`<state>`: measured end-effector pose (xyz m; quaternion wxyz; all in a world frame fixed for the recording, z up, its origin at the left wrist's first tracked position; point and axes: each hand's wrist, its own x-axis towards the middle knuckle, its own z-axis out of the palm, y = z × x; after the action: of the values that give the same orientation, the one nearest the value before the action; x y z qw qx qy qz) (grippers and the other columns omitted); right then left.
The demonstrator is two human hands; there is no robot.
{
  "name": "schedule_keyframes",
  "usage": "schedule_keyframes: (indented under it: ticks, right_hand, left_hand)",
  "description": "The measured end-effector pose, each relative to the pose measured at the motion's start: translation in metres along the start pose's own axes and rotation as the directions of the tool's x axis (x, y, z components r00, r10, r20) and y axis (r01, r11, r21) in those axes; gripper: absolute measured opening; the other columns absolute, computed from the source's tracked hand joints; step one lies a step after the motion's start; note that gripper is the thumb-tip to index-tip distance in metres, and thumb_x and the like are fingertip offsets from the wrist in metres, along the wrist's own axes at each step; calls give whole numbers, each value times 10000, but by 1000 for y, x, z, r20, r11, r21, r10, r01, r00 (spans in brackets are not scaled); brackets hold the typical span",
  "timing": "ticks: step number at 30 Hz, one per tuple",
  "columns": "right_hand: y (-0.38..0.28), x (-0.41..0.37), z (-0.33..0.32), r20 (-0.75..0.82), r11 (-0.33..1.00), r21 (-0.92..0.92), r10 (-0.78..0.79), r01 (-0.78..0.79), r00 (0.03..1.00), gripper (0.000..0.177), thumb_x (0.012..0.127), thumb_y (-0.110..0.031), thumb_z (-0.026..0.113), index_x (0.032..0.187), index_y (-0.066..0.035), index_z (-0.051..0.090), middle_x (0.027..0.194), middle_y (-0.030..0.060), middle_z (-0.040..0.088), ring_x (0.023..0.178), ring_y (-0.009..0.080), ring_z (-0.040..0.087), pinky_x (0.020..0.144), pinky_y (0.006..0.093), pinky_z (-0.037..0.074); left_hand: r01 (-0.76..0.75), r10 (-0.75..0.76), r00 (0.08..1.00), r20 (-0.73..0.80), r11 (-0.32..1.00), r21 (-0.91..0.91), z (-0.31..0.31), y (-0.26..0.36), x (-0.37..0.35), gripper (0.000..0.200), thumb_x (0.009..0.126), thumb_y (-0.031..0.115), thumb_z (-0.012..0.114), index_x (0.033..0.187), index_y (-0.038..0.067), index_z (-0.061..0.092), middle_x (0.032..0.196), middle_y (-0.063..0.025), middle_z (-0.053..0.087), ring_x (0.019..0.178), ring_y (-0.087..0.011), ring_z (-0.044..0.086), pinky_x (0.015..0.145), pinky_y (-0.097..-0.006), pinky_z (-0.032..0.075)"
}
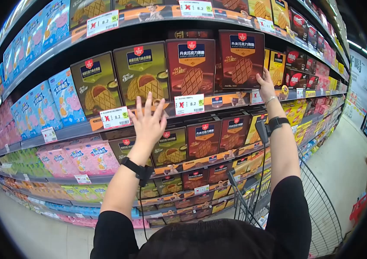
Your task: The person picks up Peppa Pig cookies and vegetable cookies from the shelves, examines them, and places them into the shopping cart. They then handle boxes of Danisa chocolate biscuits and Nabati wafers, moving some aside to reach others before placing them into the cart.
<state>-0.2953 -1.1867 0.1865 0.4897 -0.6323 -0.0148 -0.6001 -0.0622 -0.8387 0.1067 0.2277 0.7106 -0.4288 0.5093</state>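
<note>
My right hand (267, 86) grips a dark brown box of chocolate biscuits (241, 58) by its lower right edge, at the front of the middle shelf. The box overlaps the shelf lip in this view. To its left stands a matching red-brown biscuit box (192, 64) with a waffle-patterned biscuit on the front. My left hand (149, 121) is open, fingers spread, in front of the shelf edge. Its fingertips overlap the bottom of an olive-green biscuit box (138, 67). Another olive-green box (95, 84) stands farther left.
Blue cartoon packs (34, 108) fill the shelf at left, with pink packs (90, 155) below. White price tags (189, 104) line the shelf edges. A wire shopping cart (317, 194) stands close at my right. An aisle floor (334, 159) runs along the right side.
</note>
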Motion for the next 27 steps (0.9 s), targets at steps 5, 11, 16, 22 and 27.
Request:
schedule_keyframes:
  ticks: [5,11,16,22,27]
  right_hand:
    - [18,14,1,51,993,9,116,-116,992,486,848,-105,525,1270,-14,302,1221,92,448,1111,168,416,939,273,301]
    - [29,12,10,72,954,-297,66,-42,995,472,849,-117,528,1251,15,319,1199,114,470,1093,169,445,918,263,333]
    - [15,5,20,126,850,-525,33,39,991,423,811,-109,574,1169,50,414,1145,119,525,1047,156,500,881,241,372]
    - [48,11,13,107,658,-727,-174,197,979,418,764,-326,613,1076,-61,532,966,89,627,896,203,587,778,276,423]
    - [26,-36,73,-10,425,-886,-421,187,907,590,779,-272,589,1290,-123,334,1233,283,347,1135,387,376,932,422,345]
  left_hand:
    - [12,-14,999,30,999,52,6,-28,-22,498,742,291,553,1227,309,440,1380,-63,238,1262,-349,176,926,-642,127]
    - [-43,40,998,44,998,48,8,-40,-32,526,743,282,553,1249,313,409,1383,-51,234,1270,-326,173,932,-625,155]
    - [-51,47,997,64,996,75,10,-41,-34,524,755,273,547,1257,302,399,1389,-52,211,1281,-317,147,948,-610,158]
    - [-108,107,994,10,987,122,25,-48,-38,549,766,308,543,1283,315,357,1393,-45,195,1279,-315,141,917,-627,192]
    - [-133,139,990,-19,972,192,29,-49,-39,544,778,345,525,1289,317,342,1390,-43,200,1274,-312,162,897,-633,206]
